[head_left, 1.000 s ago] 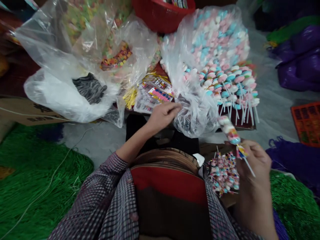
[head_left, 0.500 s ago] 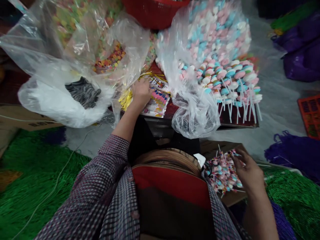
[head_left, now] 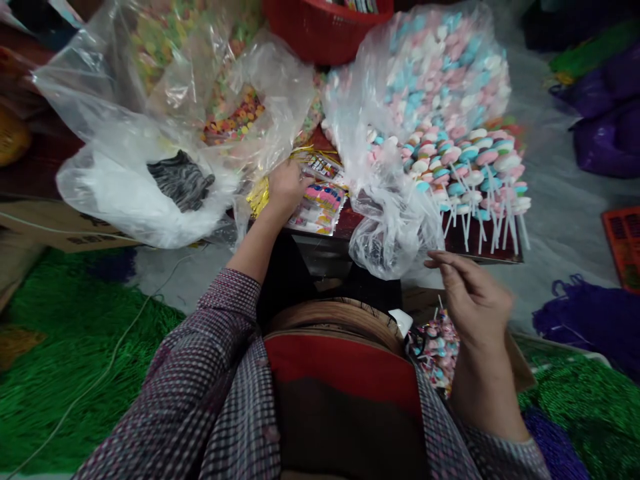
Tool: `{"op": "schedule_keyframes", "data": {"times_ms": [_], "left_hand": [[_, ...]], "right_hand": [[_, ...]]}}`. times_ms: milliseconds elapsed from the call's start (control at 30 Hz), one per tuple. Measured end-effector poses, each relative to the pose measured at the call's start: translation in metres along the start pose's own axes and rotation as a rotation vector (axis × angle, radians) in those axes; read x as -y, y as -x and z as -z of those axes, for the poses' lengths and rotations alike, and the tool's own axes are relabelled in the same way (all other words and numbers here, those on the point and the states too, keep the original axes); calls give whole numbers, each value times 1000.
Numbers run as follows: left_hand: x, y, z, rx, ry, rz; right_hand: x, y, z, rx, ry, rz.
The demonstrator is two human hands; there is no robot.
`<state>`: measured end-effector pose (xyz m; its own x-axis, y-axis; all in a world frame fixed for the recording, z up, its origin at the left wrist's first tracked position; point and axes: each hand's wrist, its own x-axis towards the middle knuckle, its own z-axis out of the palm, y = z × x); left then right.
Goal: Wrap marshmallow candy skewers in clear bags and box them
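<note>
My left hand (head_left: 289,187) lies on the table's near edge, its fingers curled down over flat printed plastic wrappers (head_left: 320,203). Its fingertips are partly hidden, so what they pinch, if anything, does not show. Gold twist ties (head_left: 259,197) lie just left of that hand. My right hand (head_left: 477,300) is raised in front of the table edge, fingers stretched out, with nothing visible in it. Below it, a cardboard box (head_left: 519,363) holds wrapped marshmallow lollipops (head_left: 437,347), partly covered by my forearm. Unwrapped marshmallow lollipops (head_left: 470,160) are piled at the table's right, sticks toward me.
A clear bag of marshmallows (head_left: 440,67) stands behind the pile, its crumpled mouth (head_left: 395,233) hanging over the edge. Bags of ring candies (head_left: 170,47), a white bag (head_left: 115,193) with dark ties (head_left: 181,180), and a red basket (head_left: 325,33) crowd the table. Green strands (head_left: 75,367) cover the floor.
My right hand has come up from the box of wrapped lollipops toward the table edge. My left hand stays on the wrappers. The view has shifted slightly.
</note>
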<state>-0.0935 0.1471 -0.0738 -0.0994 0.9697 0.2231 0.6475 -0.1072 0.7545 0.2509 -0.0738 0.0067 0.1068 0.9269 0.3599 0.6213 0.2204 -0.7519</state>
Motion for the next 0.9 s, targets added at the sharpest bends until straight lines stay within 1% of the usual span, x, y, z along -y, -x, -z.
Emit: {"op": "schedule_keyframes", "data": {"times_ms": [67, 133, 200, 300, 367, 433, 533, 600, 667, 733, 800, 833, 900], "left_hand": [[3, -2, 1, -13, 35, 7], [6, -6, 2, 1, 75, 37], [9, -10, 3, 9, 94, 86], [7, -11, 8, -38, 113, 103], [-3, -5, 14, -79, 169, 90], [-20, 8, 19, -97, 269, 95], [-57, 38, 21, -107, 456, 110], [-82, 63, 17, -90, 573, 115], [-101, 86, 11, -67, 637, 96], [-111, 102, 6, -31, 636, 95], [-114, 110, 6, 12, 638, 96], [-114, 110, 8, 39, 649, 94], [-111, 107, 15, 122, 693, 90]], "right_hand": [[14, -8, -14, 63, -48, 75], [22, -12, -25, 91, -99, 123], [29, -13, -35, 108, -141, 154], [36, -16, -48, 154, -186, 160], [40, -21, -56, 203, -214, 118], [42, -29, -68, 234, -278, 28], [43, -46, -94, 246, -476, -124], [45, -56, -115, 276, -600, -174], [47, -62, -135, 292, -677, -207], [48, -64, -149, 236, -724, -267], [50, -63, -152, 170, -764, -338], [50, -62, -151, 165, -786, -366], [50, -60, -144, 224, -831, -394]]}}
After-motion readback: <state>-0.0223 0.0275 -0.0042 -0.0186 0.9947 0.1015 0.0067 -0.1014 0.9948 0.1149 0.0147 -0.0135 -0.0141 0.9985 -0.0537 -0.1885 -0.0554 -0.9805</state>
